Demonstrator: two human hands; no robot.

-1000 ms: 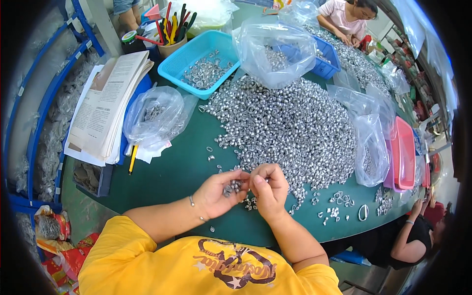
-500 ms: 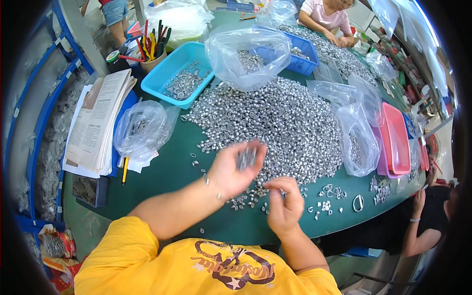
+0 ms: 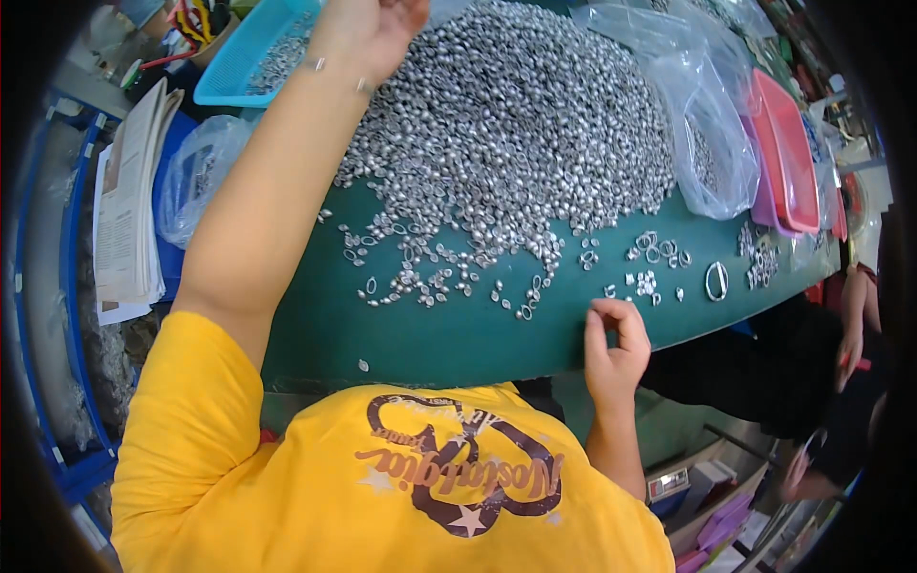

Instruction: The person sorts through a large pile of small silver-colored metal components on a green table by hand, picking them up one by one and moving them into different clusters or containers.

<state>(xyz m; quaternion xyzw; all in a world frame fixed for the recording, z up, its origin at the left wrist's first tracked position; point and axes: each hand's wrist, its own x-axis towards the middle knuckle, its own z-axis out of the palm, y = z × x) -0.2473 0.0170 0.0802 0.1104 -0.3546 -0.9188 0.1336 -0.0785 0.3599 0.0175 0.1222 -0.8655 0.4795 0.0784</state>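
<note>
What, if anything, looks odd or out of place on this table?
One small silvery piece lies alone by the near edge of the green table, apart from the large heap. Nothing looks clearly damaged.

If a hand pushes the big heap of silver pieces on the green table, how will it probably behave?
The heap would probably slump rather than move as one block, since its small pieces lie loose, with strays at its near edge. Many look rounded, so some may roll. Their shiny surfaces suggest they could also slip easily.
</note>
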